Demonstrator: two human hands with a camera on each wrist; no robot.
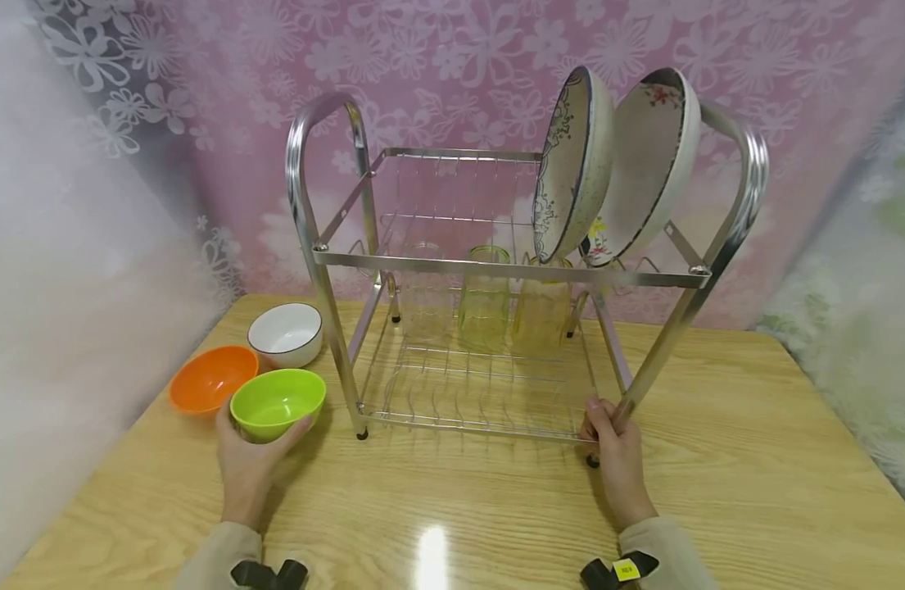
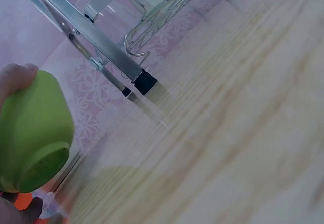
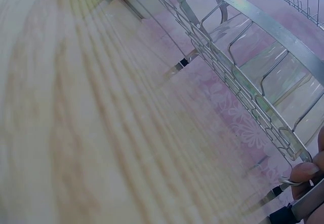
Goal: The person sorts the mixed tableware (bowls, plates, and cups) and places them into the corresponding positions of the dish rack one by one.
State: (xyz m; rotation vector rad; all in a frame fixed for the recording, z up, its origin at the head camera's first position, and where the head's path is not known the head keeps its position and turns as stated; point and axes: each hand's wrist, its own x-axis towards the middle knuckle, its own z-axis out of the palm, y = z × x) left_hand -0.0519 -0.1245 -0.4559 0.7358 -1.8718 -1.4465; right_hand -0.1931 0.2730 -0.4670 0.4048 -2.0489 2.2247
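Note:
My left hand point(image 1: 247, 467) grips a lime green bowl point(image 1: 278, 403) from the near side, thumb and fingers spread around its wall. In the left wrist view the green bowl point(image 2: 38, 127) is tilted, its foot showing above the table. On the right, my right hand point(image 1: 620, 459) holds the lower front corner of a two-tier metal dish rack point(image 1: 467, 265), at the leg. The fingertips point(image 3: 305, 171) wrap the lower wire shelf's corner in the right wrist view. Behind the green bowl stand an orange bowl point(image 1: 214, 377) and a white bowl point(image 1: 290, 354) with a dark rim.
Two large patterned bowls, one blue-rimmed point(image 1: 598, 164) and one floral point(image 1: 681, 176), stand on edge at the upper tier's right. Below are a clear glass point(image 1: 426, 307), a green glass point(image 1: 485, 307) and a yellow glass point(image 1: 542, 315). A pink floral curtain point(image 1: 437, 74) hangs behind the wooden table point(image 1: 496, 516).

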